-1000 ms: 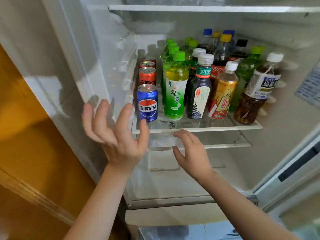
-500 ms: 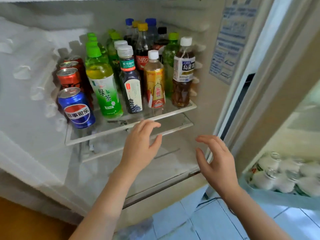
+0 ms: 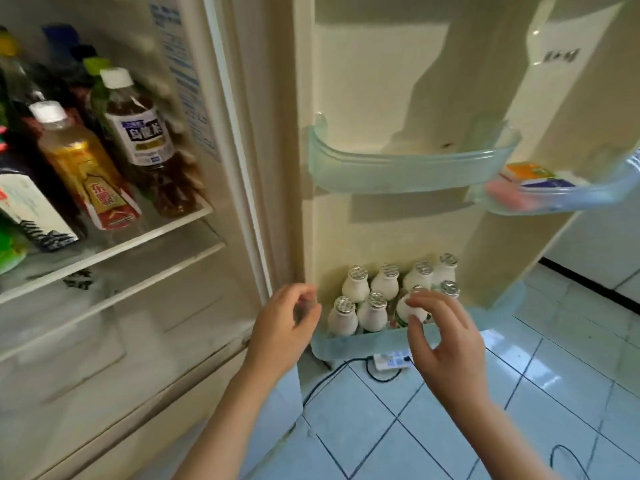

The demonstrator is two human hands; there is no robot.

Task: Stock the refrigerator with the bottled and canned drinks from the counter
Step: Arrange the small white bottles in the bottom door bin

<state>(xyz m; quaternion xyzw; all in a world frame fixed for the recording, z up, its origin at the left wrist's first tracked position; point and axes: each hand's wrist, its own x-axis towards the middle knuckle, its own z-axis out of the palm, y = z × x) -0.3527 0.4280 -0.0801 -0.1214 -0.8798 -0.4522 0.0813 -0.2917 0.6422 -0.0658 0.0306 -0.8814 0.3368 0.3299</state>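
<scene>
On the left, the refrigerator [image 3: 221,133] stood open. Tall drinks stood on its glass shelf [image 3: 145,233]. A yellow tea bottle [image 3: 79,168] was near the front, and a brown tea bottle [image 3: 145,143] with a white cap stood just to its right. The bottles behind them were too blurry to name.

The left hand [image 3: 284,327] hung by the refrigerator's right edge, fingers loosely bent, holding nothing. Just right of it, small white bottles [image 3: 372,315] with silver caps stood in two rows in the bottom door bin [image 3: 367,344]. The right hand [image 3: 446,341] hovered in front of them, fingers spread and bent, gripping nothing.

Higher up was a see-through door bin [image 3: 412,171]. Far right, another bin [image 3: 571,202] held cartons [image 3: 530,173]. A power strip [image 3: 391,362] lay on the tiled floor [image 3: 450,427].
</scene>
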